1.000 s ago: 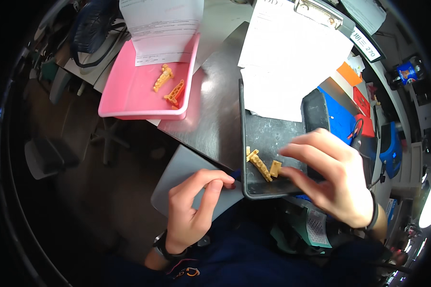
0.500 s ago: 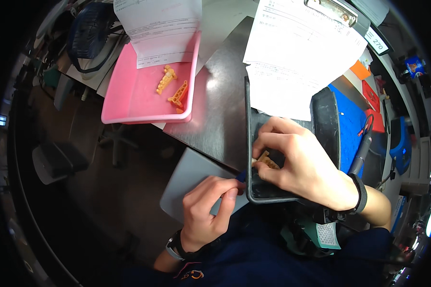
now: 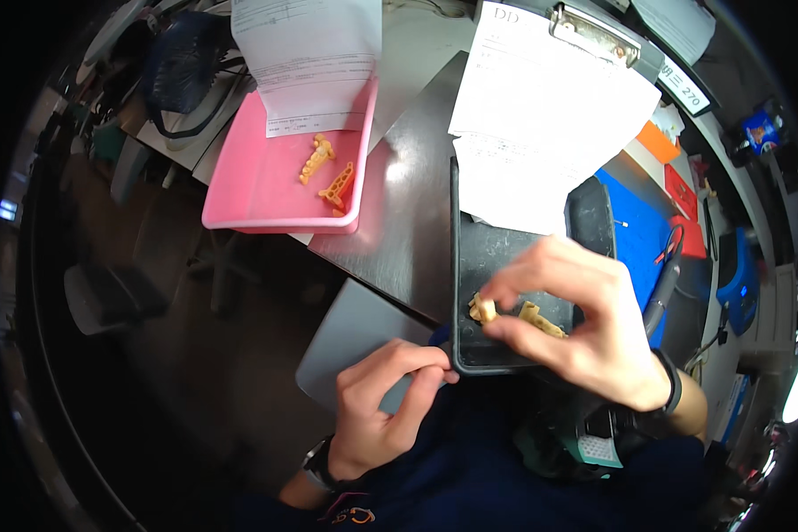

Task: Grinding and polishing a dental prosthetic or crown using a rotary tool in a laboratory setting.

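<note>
Metal bench top (image 3: 399, 257) runs beneath the work. At its near edge, the person's left hand (image 3: 386, 399) is posed with thumb and forefinger together, fingertips beside the near-left corner of the black tray (image 3: 455, 257). The right hand (image 3: 594, 328) is positioned over the tray; as far as the motion blur lets me tell, its thumb and forefinger are clamped on a small cream dental-model piece (image 3: 483, 310). A longer yellow dental-model section (image 3: 538, 319) lies on the tray floor, under the hand. Printed sheets (image 3: 541, 115) on a clipboard overlap the tray's far end. Right of the tray: blue mat (image 3: 625, 208). Farther left, a pink bin (image 3: 279, 222) contains two yellow dental models (image 3: 316, 160) and a propped sheet (image 3: 315, 97).
</note>
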Motion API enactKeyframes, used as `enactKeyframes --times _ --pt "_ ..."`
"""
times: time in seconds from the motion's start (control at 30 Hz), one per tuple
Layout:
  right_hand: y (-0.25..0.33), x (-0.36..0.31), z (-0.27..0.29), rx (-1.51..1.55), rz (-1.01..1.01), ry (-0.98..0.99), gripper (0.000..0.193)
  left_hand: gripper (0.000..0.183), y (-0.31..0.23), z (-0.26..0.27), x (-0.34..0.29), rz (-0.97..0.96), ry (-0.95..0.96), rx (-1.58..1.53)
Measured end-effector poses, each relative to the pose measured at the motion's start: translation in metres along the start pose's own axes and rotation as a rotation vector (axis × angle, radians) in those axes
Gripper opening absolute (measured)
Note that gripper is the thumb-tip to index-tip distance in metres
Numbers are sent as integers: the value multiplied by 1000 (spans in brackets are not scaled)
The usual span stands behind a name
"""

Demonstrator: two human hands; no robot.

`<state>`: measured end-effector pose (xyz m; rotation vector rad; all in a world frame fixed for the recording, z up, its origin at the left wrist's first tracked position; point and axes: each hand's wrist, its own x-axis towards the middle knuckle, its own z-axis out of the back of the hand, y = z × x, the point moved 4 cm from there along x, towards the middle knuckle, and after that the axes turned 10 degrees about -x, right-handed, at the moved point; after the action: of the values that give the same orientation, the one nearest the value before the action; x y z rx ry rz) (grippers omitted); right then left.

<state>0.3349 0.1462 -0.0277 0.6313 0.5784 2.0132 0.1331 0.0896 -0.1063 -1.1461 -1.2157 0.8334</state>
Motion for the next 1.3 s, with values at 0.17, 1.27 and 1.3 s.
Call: enactKeyframes --times 0.17,1.27,1.3 --pt "13 -14 10 269 63 18 25 24 -37 -9 11 -36 -42 -80" --pt "13 -30 33 107 198 -174 36 17 -47 -41 35 162 74 -402" --pt "15 -31 34 57 220 -190 37 17 -46 -42 35 198 95 -431"
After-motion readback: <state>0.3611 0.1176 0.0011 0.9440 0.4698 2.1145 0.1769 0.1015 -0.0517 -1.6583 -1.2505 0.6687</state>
